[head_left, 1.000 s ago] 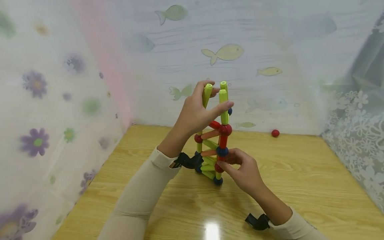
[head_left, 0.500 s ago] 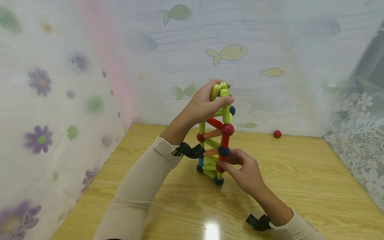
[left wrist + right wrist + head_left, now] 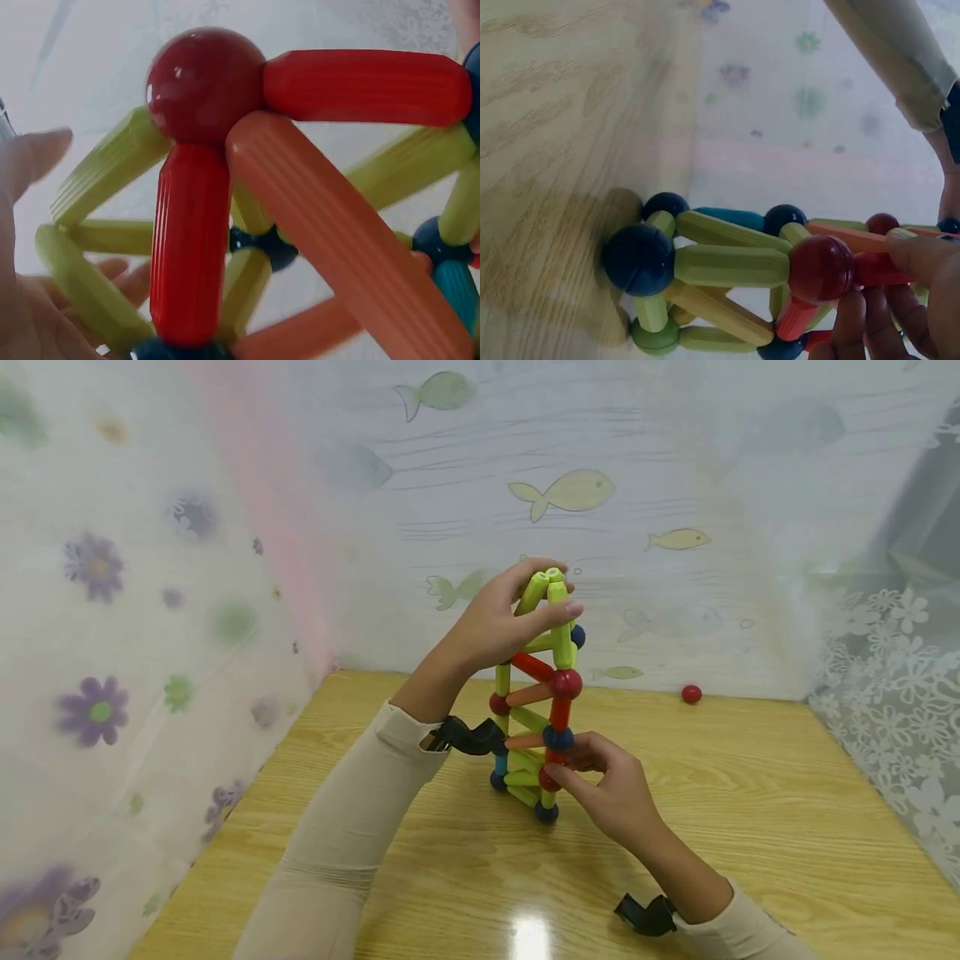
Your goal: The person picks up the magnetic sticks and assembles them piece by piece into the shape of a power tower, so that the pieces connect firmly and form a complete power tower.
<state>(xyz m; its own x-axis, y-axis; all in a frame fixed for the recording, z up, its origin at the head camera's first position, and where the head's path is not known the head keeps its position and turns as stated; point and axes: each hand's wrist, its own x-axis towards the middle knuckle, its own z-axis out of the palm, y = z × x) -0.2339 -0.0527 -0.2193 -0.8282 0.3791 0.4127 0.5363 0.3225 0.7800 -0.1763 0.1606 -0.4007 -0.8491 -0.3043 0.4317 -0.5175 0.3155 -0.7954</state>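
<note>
A tower of magnetic sticks and balls [image 3: 532, 718] stands upright on the wooden table in the head view. At its top, yellow-green magnetic sticks [image 3: 561, 635] lean inward until their tips meet. My left hand [image 3: 491, 622] grips these sticks, thumb on the near side and fingers behind. Lower down, my right hand [image 3: 611, 789] pinches a red stick beside a red ball. The left wrist view shows a large red ball [image 3: 206, 86] joining red and orange sticks, with the left hand [image 3: 34, 300] around the green tips. In the right wrist view, dark blue balls [image 3: 637, 259] form part of the base.
A loose red ball [image 3: 691, 694] lies at the table's back edge. Behind the wooden table [image 3: 750, 793] hangs a fish-print sheet [image 3: 465, 460], with a flowered sheet [image 3: 97, 635] to the left. A black strap end [image 3: 647, 916] sticks out by the right cuff.
My left hand has drawn the top green sticks from apart to touching at their tips, moving slightly right. The right hand keeps its hold low on the tower.
</note>
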